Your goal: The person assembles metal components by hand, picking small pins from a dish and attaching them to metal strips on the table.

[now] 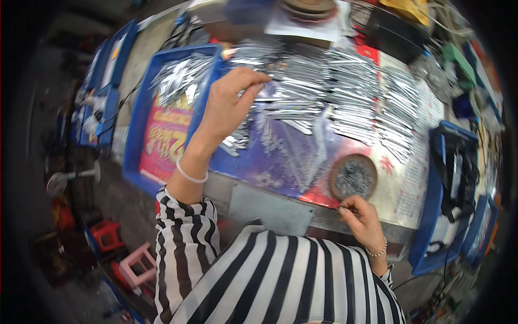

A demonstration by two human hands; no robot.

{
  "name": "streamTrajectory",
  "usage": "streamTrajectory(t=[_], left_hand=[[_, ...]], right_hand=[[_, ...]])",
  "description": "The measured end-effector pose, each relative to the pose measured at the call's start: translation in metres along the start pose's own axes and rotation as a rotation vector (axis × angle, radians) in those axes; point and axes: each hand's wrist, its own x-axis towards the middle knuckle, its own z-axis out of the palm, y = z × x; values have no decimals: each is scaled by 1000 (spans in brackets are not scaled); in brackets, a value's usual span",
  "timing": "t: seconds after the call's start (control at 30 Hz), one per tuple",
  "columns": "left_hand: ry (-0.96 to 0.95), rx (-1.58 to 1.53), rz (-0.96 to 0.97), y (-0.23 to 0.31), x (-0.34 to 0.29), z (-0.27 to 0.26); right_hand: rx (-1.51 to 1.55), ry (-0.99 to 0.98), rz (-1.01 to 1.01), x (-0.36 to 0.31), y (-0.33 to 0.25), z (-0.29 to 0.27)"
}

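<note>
My left hand [227, 102] reaches over the rows of thin silvery metal strips [299, 89] on the table, its thumb and forefinger almost together above their left part. Whatever lies between those fingertips is too blurred to make out. Close to the table's front edge, my right hand [364, 220] is pinched at the near side of a round bowl [333, 181]. Small grey metal pieces [355, 175] fill this bowl. Anything held in the right fingertips is too small to name. More loose metal strips [183, 75] lie in the far end of a blue tray [141, 116], left of my left hand.
A printed sheet [164, 137] lines the blue tray. Another blue bin [423, 237] with dark items stands at the right. Behind the strips are a black box [394, 35] and stacked round discs [307, 8]. Pink and red stools [139, 265] stand on the floor at left.
</note>
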Motion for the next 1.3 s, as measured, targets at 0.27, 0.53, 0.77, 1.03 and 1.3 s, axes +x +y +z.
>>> streamTrajectory(t=[0.27,0.53,0.77,1.03,1.3], left_hand=[[235,9,-519,-65,-125,-120],[197,333,-621,-154,-126,-165],[109,668,-466,-194,-53,-126],[-125,764,-632,-215,-13,-116],[-193,933,-545,-245,-7,-116]], right_hand=[[-216,-115,-126,8,-9,20],[-422,-199,-231,8,-29,38],[-514,-186,-210,0,-35,37],[-478,-176,-114,2,-31,33],[-498,-205,-165,11,-27,34]])
